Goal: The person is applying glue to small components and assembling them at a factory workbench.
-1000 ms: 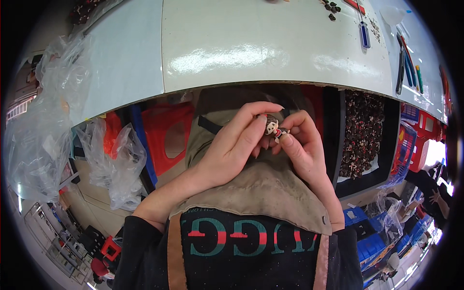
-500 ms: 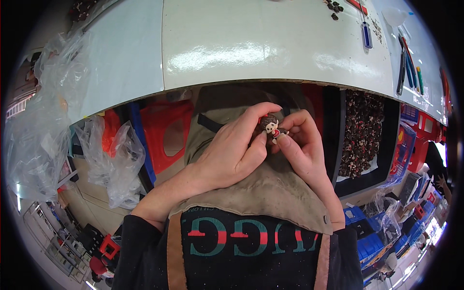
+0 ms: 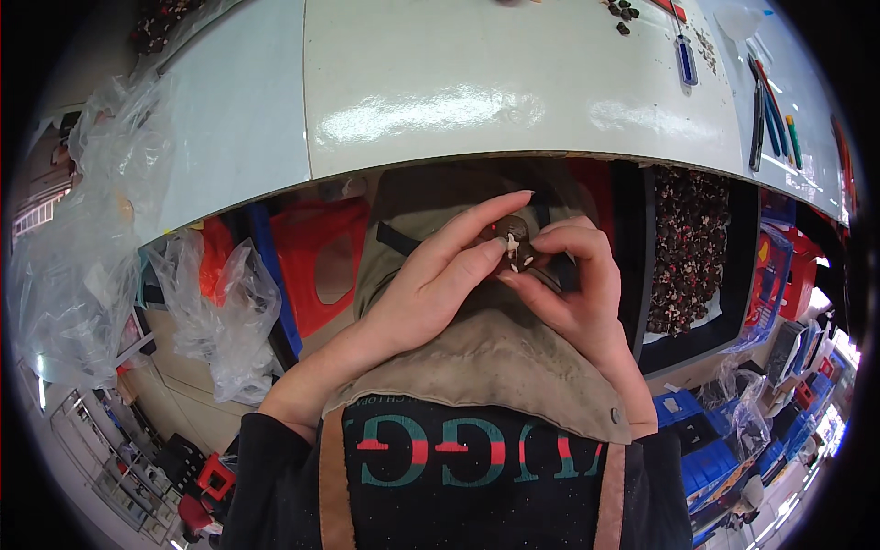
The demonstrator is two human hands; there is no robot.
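2 hands: I am pinching 1 small dark part (image 3: 513, 246) between my left hand (image 3: 431, 289) and right hand (image 3: 577, 293).
Place: it is sitting over my lap, below the bench (image 3: 513, 101) edge.
Care: I am trying to keep my fingertips close and steady.

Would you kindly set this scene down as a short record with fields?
Left hand: fingers pinch a small dark part, over the lap
Right hand: fingertips on the same part
Part: dark with white bits; details too small to tell
Lap: tan apron
Table: pale, glossy; pens at right
Right of the person: black tray of small dark pieces
Left: clear plastic bags
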